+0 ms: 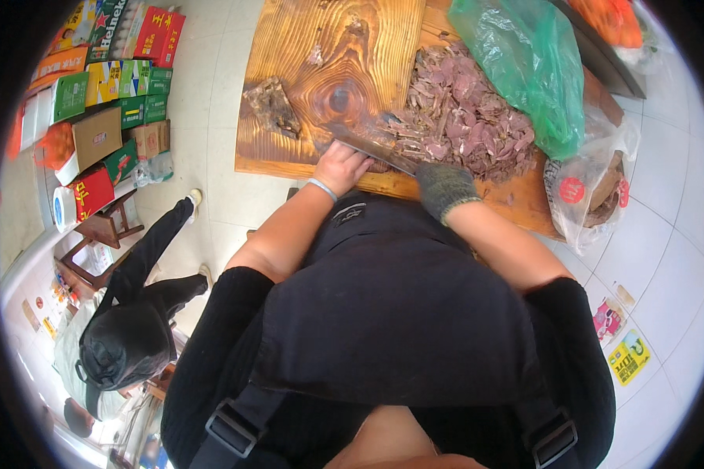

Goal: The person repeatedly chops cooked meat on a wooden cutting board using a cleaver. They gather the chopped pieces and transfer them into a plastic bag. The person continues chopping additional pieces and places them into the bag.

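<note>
My right hand, in a grey-green knitted glove, grips the handle end of a long knife. The blade points left across the near part of a wooden tabletop. My bare left hand rests at the near side of the blade, fingers bent against it; what lies beneath them is hidden. A large heap of thinly sliced, purplish-brown cooked meat spreads beyond the knife on the right. Further left sits an uncut brown piece of meat, apart from both hands.
A green plastic bag lies against the heap's far right side. At the right edge, a clear plastic bag holds brown chunks. Stacked cartons and a wooden stool stand to the left. Another person with a black backpack is at lower left.
</note>
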`<action>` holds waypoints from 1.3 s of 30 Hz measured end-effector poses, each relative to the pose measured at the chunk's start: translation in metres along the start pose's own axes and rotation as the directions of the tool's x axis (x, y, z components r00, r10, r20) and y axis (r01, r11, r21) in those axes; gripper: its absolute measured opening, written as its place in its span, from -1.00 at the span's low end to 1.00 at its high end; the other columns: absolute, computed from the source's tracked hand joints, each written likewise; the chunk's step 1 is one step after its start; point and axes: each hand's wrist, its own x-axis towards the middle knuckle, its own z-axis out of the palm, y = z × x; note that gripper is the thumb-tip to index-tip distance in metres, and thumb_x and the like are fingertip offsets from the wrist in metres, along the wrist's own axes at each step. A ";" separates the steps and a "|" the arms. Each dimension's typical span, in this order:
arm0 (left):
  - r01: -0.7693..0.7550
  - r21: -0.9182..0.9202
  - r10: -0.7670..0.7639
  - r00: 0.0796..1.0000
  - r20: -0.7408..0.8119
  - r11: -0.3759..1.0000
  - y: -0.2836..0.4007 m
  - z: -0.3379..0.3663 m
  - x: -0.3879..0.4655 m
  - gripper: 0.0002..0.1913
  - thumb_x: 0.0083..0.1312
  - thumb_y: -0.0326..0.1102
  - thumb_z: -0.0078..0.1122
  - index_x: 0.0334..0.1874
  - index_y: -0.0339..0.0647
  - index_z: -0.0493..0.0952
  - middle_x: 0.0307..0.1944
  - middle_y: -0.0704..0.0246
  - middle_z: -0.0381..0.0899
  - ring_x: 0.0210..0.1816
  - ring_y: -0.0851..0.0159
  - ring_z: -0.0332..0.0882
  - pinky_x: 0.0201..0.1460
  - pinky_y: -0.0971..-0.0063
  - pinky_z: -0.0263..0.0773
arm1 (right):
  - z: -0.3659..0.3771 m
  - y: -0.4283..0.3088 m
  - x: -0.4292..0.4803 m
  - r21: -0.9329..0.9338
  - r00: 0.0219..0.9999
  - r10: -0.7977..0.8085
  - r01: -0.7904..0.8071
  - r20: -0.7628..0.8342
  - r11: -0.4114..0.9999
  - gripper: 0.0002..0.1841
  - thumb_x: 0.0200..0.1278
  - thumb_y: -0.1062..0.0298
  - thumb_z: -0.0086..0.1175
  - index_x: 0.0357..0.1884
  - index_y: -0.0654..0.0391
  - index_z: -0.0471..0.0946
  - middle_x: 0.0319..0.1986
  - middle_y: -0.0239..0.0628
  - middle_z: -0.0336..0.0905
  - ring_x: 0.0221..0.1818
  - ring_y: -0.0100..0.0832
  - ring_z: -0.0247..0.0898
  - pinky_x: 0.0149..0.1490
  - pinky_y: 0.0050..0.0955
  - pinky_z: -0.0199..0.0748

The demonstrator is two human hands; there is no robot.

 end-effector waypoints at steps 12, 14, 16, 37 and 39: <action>-0.020 -0.039 0.020 1.000 -0.006 0.999 -0.002 -0.001 0.000 -0.75 0.17 -0.36 0.52 -0.12 -0.22 0.73 -0.10 0.28 0.70 0.04 0.06 0.63 0.20 0.23 0.56 | -0.036 -0.027 -0.006 -0.068 0.996 -0.004 0.010 0.085 0.998 -0.68 0.44 0.31 -0.03 0.10 0.03 0.69 -0.03 -0.05 0.75 0.07 -0.02 0.69 0.08 -0.03 0.65; -0.025 -0.024 0.025 1.000 -0.007 0.999 -0.001 -0.002 0.001 -0.76 0.15 -0.36 0.55 -0.16 -0.21 0.73 -0.12 0.28 0.69 -0.03 0.05 0.64 0.12 0.22 0.58 | -0.040 -0.037 0.002 -0.053 0.997 -0.006 0.010 0.076 0.999 -0.68 0.45 0.30 -0.02 0.09 0.03 0.70 -0.01 -0.05 0.74 0.08 -0.03 0.69 0.10 -0.02 0.65; -0.017 -0.028 0.018 1.000 0.004 0.999 -0.001 -0.002 0.000 -0.77 0.14 -0.35 0.56 -0.18 -0.20 0.73 -0.12 0.27 0.69 -0.05 0.05 0.65 0.09 0.22 0.58 | -0.043 -0.049 0.016 -0.019 0.998 -0.055 0.055 0.024 0.998 -0.68 0.46 0.29 -0.02 0.08 0.05 0.71 -0.01 -0.03 0.74 0.08 -0.03 0.69 0.10 -0.01 0.64; -0.017 -0.032 0.018 1.000 0.011 0.999 -0.002 -0.003 0.000 -0.75 0.16 -0.32 0.54 -0.13 -0.19 0.74 -0.15 0.30 0.71 -0.07 0.08 0.64 0.08 0.25 0.57 | -0.020 -0.025 0.003 -0.023 0.999 0.041 -0.040 0.029 0.999 -0.67 0.46 0.28 -0.04 0.04 0.09 0.73 0.01 0.00 0.74 0.07 -0.02 0.70 0.15 -0.04 0.60; -0.001 -0.003 0.001 0.998 0.056 1.000 -0.004 -0.003 -0.001 -0.75 0.19 -0.31 0.51 -0.10 -0.17 0.74 -0.09 0.32 0.71 0.00 0.09 0.63 0.14 0.27 0.56 | -0.004 -0.027 0.026 0.006 0.998 0.059 -0.059 -0.013 0.998 -0.67 0.46 0.27 -0.02 0.04 0.09 0.74 0.01 -0.01 0.74 0.09 -0.02 0.70 0.16 -0.04 0.60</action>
